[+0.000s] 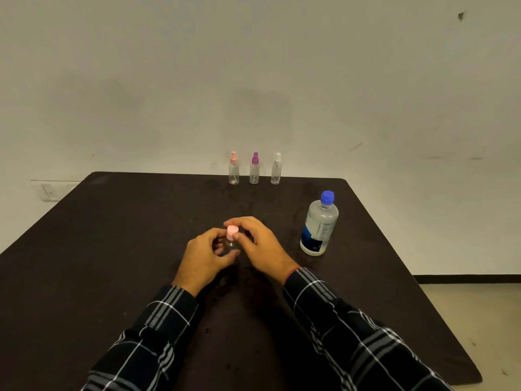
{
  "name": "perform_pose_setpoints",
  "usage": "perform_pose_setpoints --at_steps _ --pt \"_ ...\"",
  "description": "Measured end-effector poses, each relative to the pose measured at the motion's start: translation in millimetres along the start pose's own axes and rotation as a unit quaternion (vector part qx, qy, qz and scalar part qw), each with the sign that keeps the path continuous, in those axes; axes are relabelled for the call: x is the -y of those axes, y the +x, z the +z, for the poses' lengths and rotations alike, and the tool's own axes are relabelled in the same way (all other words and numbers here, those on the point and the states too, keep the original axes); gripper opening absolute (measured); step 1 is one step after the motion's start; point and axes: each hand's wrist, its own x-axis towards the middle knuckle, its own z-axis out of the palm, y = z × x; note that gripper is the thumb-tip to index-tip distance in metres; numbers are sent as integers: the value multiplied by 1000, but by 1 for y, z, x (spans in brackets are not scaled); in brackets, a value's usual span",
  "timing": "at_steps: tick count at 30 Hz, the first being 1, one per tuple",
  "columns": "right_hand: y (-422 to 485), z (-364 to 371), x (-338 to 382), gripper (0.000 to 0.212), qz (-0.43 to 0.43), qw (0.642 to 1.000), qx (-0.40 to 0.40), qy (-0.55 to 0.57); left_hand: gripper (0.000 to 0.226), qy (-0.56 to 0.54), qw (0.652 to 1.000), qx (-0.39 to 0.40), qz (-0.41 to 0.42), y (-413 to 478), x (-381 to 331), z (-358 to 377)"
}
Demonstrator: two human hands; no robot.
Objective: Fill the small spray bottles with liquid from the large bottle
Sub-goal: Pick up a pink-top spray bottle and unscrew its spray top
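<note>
Table (112,249): dark matte top, rounded far corners.
Far edge, centre: three small clear spray bottles standing upright in a row, none touching. Left to right they are the pink-top bottle (233,172), purple-top bottle (254,170) and white-top bottle (276,171).
Right side: large bottle (320,224), upright, blue cap, dark label low on its body, well apart from the row.
Centre, nearer: fourth bottle (232,232), pink cap, upright between left hand (203,258) and right hand (259,244) — base hidden, so contact with the top is uncertain.
</note>
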Motion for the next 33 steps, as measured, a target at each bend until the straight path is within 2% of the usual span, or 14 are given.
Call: perform_pose_setpoints --at_steps 8,12,13,16,18,21,23,26,29,33 --pt "2 -11 8 39 72 989 73 104 45 1 1000 9 -2 2 1 0" --pt "7 -7 14 57 94 991 74 59 41 16 1000 11 -14 2 4 -2" --pt "8 -4 16 55 109 992 47 34 40 17 1000 9 -13 2 4 -2" --pt "10 5 14 28 125 991 -37 -21 40 21 1000 5 -10 2 5 -2" --pt "10 5 13 18 122 992 -27 -15 41 10 1000 8 -12 2 5 -2" --pt "10 -3 11 24 80 997 19 -7 40 -3 1000 1 -2 1 3 -1" --pt "8 -10 10 28 74 997 -3 21 40 -9 1000 -3 -2 1 3 1" --pt "1 -18 1 24 115 989 -54 -79 42 -25 1000 -7 -9 3 5 2" --pt "-13 -20 -8 22 202 962 -9 -184 44 -28 999 -11 -13 3 5 4" --pt "-20 -19 -8 20 230 950 8 -211 45 -17 1000 -12 -16 3 4 4"
